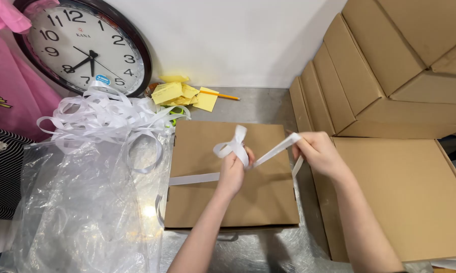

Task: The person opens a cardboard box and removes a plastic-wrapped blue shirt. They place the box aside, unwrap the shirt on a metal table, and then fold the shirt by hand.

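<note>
Matt brown cardboard box (208,202), smooth white satin ribbon (235,146), crinkled glossy plastic bag (86,202)

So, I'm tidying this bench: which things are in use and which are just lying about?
In use: left hand, right hand, white flat ribbon, flat brown cardboard box.
Lying about: round wall clock, yellow paper notes, pencil, stacked cardboard boxes.

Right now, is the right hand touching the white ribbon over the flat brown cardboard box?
Touching. The head view shows the right hand pinching one end of the white ribbon, pulled taut above the flat brown cardboard box.
</note>
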